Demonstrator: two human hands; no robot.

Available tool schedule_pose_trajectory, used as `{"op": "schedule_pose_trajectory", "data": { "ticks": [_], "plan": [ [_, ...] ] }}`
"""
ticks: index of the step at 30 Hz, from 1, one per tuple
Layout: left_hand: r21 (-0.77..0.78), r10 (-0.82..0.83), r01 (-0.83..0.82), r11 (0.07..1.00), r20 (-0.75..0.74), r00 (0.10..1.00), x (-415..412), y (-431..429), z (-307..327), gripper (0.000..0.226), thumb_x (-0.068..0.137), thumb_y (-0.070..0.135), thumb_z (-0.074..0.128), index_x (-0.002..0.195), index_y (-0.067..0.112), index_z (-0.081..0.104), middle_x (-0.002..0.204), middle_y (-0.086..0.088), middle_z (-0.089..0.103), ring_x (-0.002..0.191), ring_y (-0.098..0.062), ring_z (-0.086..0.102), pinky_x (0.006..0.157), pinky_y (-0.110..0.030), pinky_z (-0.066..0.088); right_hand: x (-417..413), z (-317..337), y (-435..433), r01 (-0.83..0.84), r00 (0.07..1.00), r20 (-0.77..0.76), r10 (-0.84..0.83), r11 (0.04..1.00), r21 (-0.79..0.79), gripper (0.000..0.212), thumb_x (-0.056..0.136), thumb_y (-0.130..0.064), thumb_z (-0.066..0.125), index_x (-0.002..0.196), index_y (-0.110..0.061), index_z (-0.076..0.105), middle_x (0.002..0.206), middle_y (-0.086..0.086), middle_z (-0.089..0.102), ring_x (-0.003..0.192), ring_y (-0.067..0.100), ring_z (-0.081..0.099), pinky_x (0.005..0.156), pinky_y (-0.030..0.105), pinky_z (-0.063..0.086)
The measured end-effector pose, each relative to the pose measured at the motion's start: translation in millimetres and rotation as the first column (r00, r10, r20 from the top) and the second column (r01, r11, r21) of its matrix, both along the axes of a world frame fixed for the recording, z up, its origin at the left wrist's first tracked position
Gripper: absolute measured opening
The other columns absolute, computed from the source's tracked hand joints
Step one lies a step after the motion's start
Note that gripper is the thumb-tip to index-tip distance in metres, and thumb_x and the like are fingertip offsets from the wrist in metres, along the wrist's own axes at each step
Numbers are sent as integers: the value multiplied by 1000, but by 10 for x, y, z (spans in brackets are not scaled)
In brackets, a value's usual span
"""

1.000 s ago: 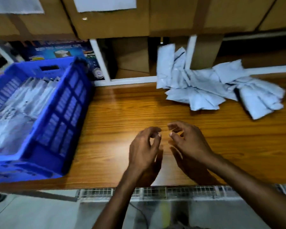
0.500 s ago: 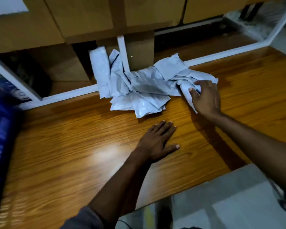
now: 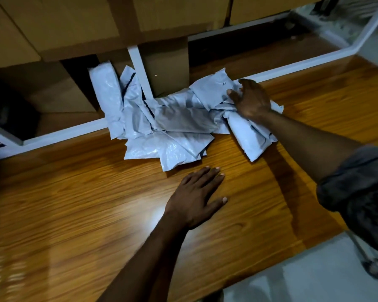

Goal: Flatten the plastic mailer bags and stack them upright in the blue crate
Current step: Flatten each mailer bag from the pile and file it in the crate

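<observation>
At one o'clock on the wooden table (image 3: 74,203), my right hand (image 3: 251,99) curls onto the heaped mailer bags (image 3: 172,127) to drag some free, left hand (image 3: 196,197) flat and empty at six o'clock, likely bracing; blue crate out of view.

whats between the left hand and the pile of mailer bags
Just a thin strip of bare table; the left hand lies flat, fingers just short of the pile of mailer bags. Head view.
</observation>
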State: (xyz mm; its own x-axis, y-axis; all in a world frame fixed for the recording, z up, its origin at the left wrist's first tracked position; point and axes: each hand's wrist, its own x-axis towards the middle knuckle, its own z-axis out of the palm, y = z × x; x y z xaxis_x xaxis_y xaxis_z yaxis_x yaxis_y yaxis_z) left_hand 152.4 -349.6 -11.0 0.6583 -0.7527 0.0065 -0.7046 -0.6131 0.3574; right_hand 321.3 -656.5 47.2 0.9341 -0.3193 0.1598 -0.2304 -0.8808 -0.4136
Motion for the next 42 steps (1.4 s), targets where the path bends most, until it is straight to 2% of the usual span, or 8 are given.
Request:
{"op": "schedule_pose_trajectory", "data": {
  "ticks": [9, 13, 18, 25, 30, 35, 39, 42],
  "plan": [
    [-24, 45, -45, 999, -8, 999, 29, 3, -43, 64, 106, 66, 32, 162, 36, 25, 170, 18, 14, 156, 1, -2, 126, -32, 9, 737, -22, 359, -311, 929, -225, 294, 950, -40, 127, 71, -83, 64, 162, -27, -4, 170, 1, -1, 156, 31, 1, 123, 56, 13],
    [-28, 45, -45, 999, -9, 999, 34, 6, -20, 64, 105, 65, 34, 161, 35, 28, 169, 19, 16, 155, 3, -2, 121, -24, 4, 784, -72, 418, -295, 930, -249, 270, 953, -70, 103, 78, -71, 66, 158, -31, 16, 163, 6, 19, 151, 35, 13, 117, 60, 20],
    [-35, 49, -50, 998, -10, 999, 29, 5, -4, 64, 105, 66, 35, 161, 35, 30, 168, 19, 19, 155, 3, 0, 120, -25, 7, 661, 13, 457, -278, 948, -201, 247, 950, -144, 67, 83, -39, 68, 139, -16, 40, 147, 19, 31, 139, 41, 25, 107, 58, 33],
    [-51, 45, -45, 998, -8, 999, 13, 13, -14, 64, 104, 68, 33, 160, 36, 31, 168, 19, 19, 155, 2, 4, 120, -29, 11, 43, 376, 672, -163, 946, 205, 253, 913, -373, 40, 72, -33, 63, 103, -10, 56, 116, 18, 51, 111, 39, 46, 87, 46, 37],
    [-67, 54, -53, 996, 17, 998, -30, 66, -49, 63, 105, 66, 32, 159, 33, 35, 168, 14, 25, 156, -4, 13, 124, -37, 19, -714, 574, 1059, -161, 862, 399, 314, 914, -371, 35, 63, -33, 54, 92, -12, 51, 104, 13, 51, 102, 32, 45, 82, 41, 38],
    [-133, 115, -112, 985, 13, 993, -327, 462, -78, 55, 107, 54, 35, 155, 28, 44, 165, 10, 34, 155, -11, 21, 122, -41, 26, -1670, 669, 1634, -323, 801, 421, 426, 899, -295, 32, 60, -21, 60, 88, -9, 47, 100, 13, 47, 101, 32, 42, 80, 39, 35],
    [-180, 167, -160, 971, 29, 985, -829, 1157, -36, 51, 108, 50, 39, 153, 28, 48, 161, 9, 41, 153, -13, 29, 121, -40, 30, -2428, 508, 2232, -505, 788, 279, 549, 836, -217, 35, 59, -18, 63, 88, -12, 43, 99, 8, 41, 99, 27, 36, 75, 38, 30],
    [-429, 403, -401, 809, -92, 911, -1274, 1776, -70, 30, 105, 35, 53, 131, 31, 67, 139, 11, 63, 131, -12, 55, 108, -40, 46, -2856, 381, 2698, -676, 718, 164, 677, 734, -72, 34, 60, -8, 68, 86, -17, 48, 100, 0, 40, 101, 23, 37, 75, 34, 34]
  ]
}}
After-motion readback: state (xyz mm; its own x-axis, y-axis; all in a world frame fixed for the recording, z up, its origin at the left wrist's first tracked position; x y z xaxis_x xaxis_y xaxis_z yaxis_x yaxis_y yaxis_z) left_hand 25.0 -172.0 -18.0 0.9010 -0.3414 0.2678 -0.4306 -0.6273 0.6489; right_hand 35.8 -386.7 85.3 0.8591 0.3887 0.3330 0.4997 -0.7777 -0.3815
